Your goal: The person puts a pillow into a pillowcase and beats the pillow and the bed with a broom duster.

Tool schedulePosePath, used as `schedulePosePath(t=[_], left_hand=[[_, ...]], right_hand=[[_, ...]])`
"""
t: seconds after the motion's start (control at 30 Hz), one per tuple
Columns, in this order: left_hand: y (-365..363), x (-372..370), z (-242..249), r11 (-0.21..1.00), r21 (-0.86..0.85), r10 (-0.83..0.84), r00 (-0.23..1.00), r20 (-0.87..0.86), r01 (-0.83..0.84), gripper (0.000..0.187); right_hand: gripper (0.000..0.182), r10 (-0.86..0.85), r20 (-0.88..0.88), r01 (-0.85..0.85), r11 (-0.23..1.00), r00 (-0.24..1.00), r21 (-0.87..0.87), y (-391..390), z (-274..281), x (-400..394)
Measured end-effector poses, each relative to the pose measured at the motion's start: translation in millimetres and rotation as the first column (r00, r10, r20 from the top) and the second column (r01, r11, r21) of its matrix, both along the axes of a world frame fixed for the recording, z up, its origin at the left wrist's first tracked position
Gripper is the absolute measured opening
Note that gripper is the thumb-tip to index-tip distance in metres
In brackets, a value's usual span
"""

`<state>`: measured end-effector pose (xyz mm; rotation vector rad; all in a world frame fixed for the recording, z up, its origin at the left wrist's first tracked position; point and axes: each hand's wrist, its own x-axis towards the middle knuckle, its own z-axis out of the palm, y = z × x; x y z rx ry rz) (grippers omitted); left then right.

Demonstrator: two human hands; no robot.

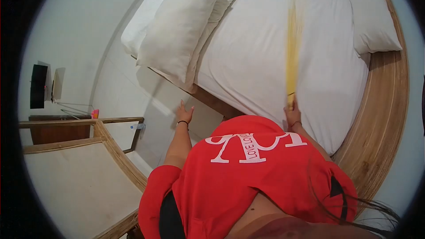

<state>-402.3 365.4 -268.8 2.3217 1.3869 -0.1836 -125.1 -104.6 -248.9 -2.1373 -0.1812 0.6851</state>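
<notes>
Three pillows on show: two stacked (186,26) at the bed's left edge, one pillow (374,20) alone at the far right corner. One white bed (265,48), one wooden bed frame (380,119). One yellow brush (292,48), long, thin, blurred along its length, lying across the white sheet. Right hand (292,114) wrapped tight round its lower end. Left hand (184,115) empty, fingers spread wide, hanging over the floor beside the bed. Black bands on both wrists.
</notes>
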Motion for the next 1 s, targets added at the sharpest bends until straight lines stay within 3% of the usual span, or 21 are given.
schedulePosePath(t=[0.03,0.07,0.17,0.27,0.33,0.4,0.43,0.57,0.6,0.63,0.67,0.7,0.73,0.77,0.87,0.93,0.97,1.0], left_hand=[[-9.3,6.0,8.7,1.000,-0.011,-0.012,1.000,0.005,0.012,0.090],[-18.9,10.7,19.0,0.999,-0.023,-0.027,1.000,0.006,0.027,0.092],[-26.4,12.4,20.3,0.996,-0.018,-0.088,0.989,-0.118,0.087,0.089],[-16.7,2.4,0.2,0.995,-0.098,-0.015,0.993,-0.113,0.004,0.083],[-15.9,2.7,-0.8,0.992,-0.121,-0.048,0.995,-0.092,0.036,0.083],[-17.3,6.3,2.1,0.986,-0.134,-0.103,0.994,-0.028,0.098,0.083],[-18.1,9.5,3.8,0.980,-0.134,-0.143,0.989,0.027,0.146,0.083],[-29.7,29.0,24.4,0.961,-0.112,-0.244,0.966,0.087,0.253,0.082],[-29.0,30.5,24.0,0.956,-0.110,-0.261,0.959,0.109,0.273,0.082],[-28.1,31.9,25.3,0.950,-0.107,-0.278,0.952,0.129,0.292,0.082],[-26.3,32.0,24.0,0.945,-0.103,-0.294,0.944,0.149,0.310,0.081],[-25.9,31.9,24.5,0.945,-0.118,-0.287,0.948,0.138,0.304,0.081],[-26.9,30.7,27.4,0.946,-0.132,-0.281,0.952,0.125,0.297,0.081],[-26.0,30.6,31.9,0.946,-0.144,-0.276,0.954,0.113,0.291,0.080],[-24.1,25.7,32.0,0.968,-0.143,-0.203,0.978,0.047,0.208,0.080],[-23.2,19.3,26.9,0.964,-0.155,-0.208,0.976,0.060,0.215,0.080],[-23.7,16.5,25.3,0.962,-0.162,-0.213,0.975,0.064,0.220,0.080],[-29.2,17.5,31.1,0.964,-0.174,-0.197,0.980,0.032,0.199,0.080]], right_hand=[[0.053,0.277,-0.076,-0.287,0.934,0.958,-0.212,-6.1,-21.0,-5.0],[0.054,0.504,-0.210,-0.545,0.746,0.837,-0.383,-9.9,-23.0,-12.0],[0.057,0.830,-0.213,-0.849,0.464,0.516,-0.251,-24.6,-16.9,-14.6],[0.059,0.570,0.037,-0.553,0.808,0.821,-0.203,-35.8,-18.6,5.6],[0.061,0.079,0.217,-0.084,0.996,0.973,0.013,-38.7,-43.3,31.8],[0.066,-0.388,0.083,0.352,0.893,0.918,0.279,-31.9,-16.0,64.7],[0.069,-0.565,-0.015,0.528,0.761,0.825,0.377,-28.4,8.9,80.1],[0.073,-0.862,-0.269,0.877,0.328,0.430,0.351,-5.1,42.7,89.3],[0.070,-0.803,0.008,0.758,0.566,0.596,0.323,-9.0,-34.7,84.6],[0.066,-0.678,0.295,0.638,0.734,0.673,0.232,-13.3,-111.6,80.2],[0.061,-0.365,0.169,0.377,0.925,0.916,-0.044,-11.6,-88.4,60.2],[0.057,0.124,-0.012,-0.123,0.960,0.992,-0.252,-9.3,-62.6,39.4],[0.054,0.502,-0.144,-0.523,0.815,0.852,-0.251,-5.2,-29.4,17.9],[0.056,0.668,-0.201,-0.696,0.666,0.717,-0.270,-6.4,-30.5,18.5],[0.062,0.523,-0.057,-0.526,0.837,0.850,-0.154,-19.2,-0.5,26.8],[0.058,0.030,0.051,-0.028,0.999,0.998,-0.033,-29.9,-38.7,46.4],[0.057,-0.234,0.060,0.230,0.971,0.971,0.063,-31.6,-50.4,60.8],[0.056,-0.397,0.104,0.384,0.915,0.912,0.124,-29.3,-57.5,63.4]])
